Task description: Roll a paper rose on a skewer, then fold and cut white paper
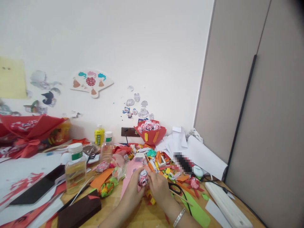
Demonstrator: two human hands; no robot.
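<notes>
A small white, pink and red paper flower [143, 178] is held upright between both hands above the wooden table. My left hand [134, 186] curls around its left side, with the thumb below it. My right hand [158, 186] pinches the flower's right edge, fingers closed. Behind the hands lies a pink sheet of paper [131, 168]. Orange, yellow and green paper scraps [167, 172] spread around them. A thin wooden stick [181, 198] lies just right of my right hand. The flower's underside is hidden by the hands.
Bottles of liquid [75, 174] stand to the left, near a dark tablet-like slab [39, 186] and a dark brown box [79, 210]. A red paper bouquet [150, 136] stands against the wall. On the right lie a white power strip [226, 204] and a paper roll [205, 155].
</notes>
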